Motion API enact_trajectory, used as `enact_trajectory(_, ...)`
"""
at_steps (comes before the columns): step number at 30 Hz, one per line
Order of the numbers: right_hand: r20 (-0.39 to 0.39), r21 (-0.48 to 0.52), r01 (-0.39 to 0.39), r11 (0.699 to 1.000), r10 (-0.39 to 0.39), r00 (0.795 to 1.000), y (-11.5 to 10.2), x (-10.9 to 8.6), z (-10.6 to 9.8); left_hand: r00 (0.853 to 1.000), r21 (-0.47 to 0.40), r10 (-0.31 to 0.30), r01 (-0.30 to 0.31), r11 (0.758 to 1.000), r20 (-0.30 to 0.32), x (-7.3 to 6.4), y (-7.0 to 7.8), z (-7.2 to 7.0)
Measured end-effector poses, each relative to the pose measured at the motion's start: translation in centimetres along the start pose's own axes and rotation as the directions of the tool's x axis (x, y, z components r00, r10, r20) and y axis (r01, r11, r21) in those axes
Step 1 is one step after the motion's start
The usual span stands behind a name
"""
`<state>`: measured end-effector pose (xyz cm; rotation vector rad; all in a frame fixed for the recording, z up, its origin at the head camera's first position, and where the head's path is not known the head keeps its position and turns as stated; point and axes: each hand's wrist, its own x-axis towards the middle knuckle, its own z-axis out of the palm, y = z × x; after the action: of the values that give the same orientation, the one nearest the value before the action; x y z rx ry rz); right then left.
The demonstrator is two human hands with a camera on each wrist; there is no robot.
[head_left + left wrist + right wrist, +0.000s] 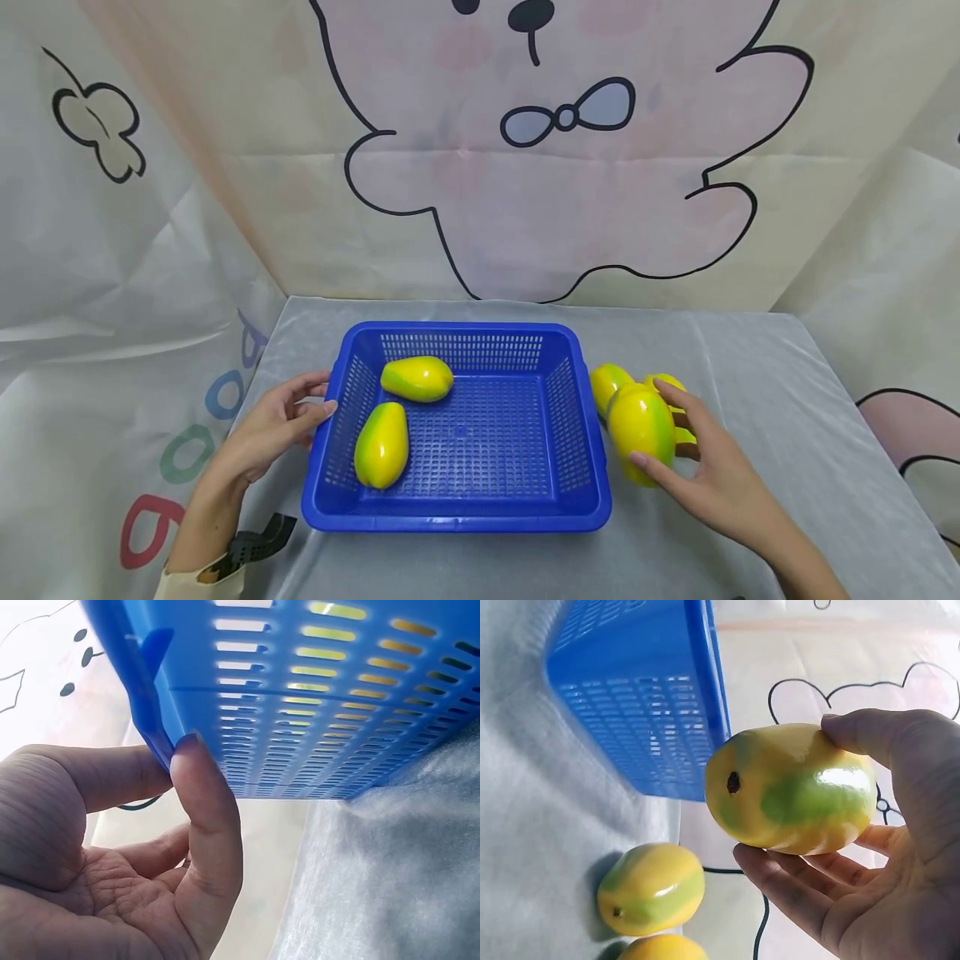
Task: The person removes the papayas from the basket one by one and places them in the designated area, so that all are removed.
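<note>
A blue plastic basket (457,525) stands on the cloth with two yellow-green papayas inside, one (417,379) lying toward its back left and another (382,446) at the left front. My left hand (281,421) pinches the basket's left rim between thumb and finger, as the left wrist view also shows. Just right of the basket, my right hand (712,467) grips a papaya (791,787) between thumb and fingers, raised off the cloth with its dark stem end showing. Below and behind it two more papayas (609,385) (652,889) lie on the cloth, partly hidden in the head view.
Grey cloth (750,400) covers the table. A printed curtain (637,208) with a cartoon figure hangs behind it, with more fabric at both sides. A black strap (258,542) sits near my left wrist.
</note>
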<state>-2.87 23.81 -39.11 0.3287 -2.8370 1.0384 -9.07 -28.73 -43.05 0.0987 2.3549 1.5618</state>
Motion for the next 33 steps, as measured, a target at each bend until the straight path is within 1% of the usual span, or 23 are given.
enact_trajectory(6, -0.022, -0.013, -0.015, 1.000, 0.015, 1.000, 1.1, -0.1, 0.1, 1.000, 0.000, 0.009, -0.009, 1.000, -0.001, 0.2, 0.0, 0.0)
enact_trajectory(9, -0.020, -0.018, -0.038, 0.999, 0.037, 0.999, 1.6, -0.4, 0.2, 1.000, -0.008, 0.018, -0.018, 1.000, 0.005, 0.2, 0.0, 0.0)
enact_trajectory(13, -0.011, -0.030, -0.076, 0.997, 0.076, 0.997, 2.3, -1.0, 0.3, 1.000, -0.010, 0.010, -0.010, 1.000, 0.008, 0.2, 0.0, 0.0)
enact_trajectory(16, -0.021, -0.046, -0.093, 0.995, 0.092, 0.996, 2.8, -1.3, 0.2, 1.000, -0.006, 0.005, -0.005, 1.000, 0.004, 0.2, 0.0, 0.0)
enact_trajectory(21, -0.073, -0.032, -0.067, 0.997, 0.064, 0.995, 3.4, -1.5, -0.1, 1.000, 0.000, 0.009, -0.009, 1.000, 0.002, 0.1, 0.0, 0.0)
enact_trajectory(24, -0.086, -0.027, -0.053, 0.998, 0.050, 0.995, 3.7, -1.5, -0.4, 1.000, -0.001, 0.011, -0.011, 1.000, 0.003, 0.1, -0.1, 0.0)
enact_trajectory(29, -0.097, -0.046, -0.082, 0.996, 0.077, 0.992, 4.0, -1.8, -0.8, 1.000, -0.012, 0.015, -0.014, 1.000, 0.011, 0.2, -0.2, 0.0)
enact_trajectory(33, -0.120, -0.023, -0.087, 0.996, 0.083, 0.989, 4.5, -2.0, -1.2, 1.000, -0.009, 0.009, -0.009, 1.000, 0.012, 0.2, -0.3, -0.1)
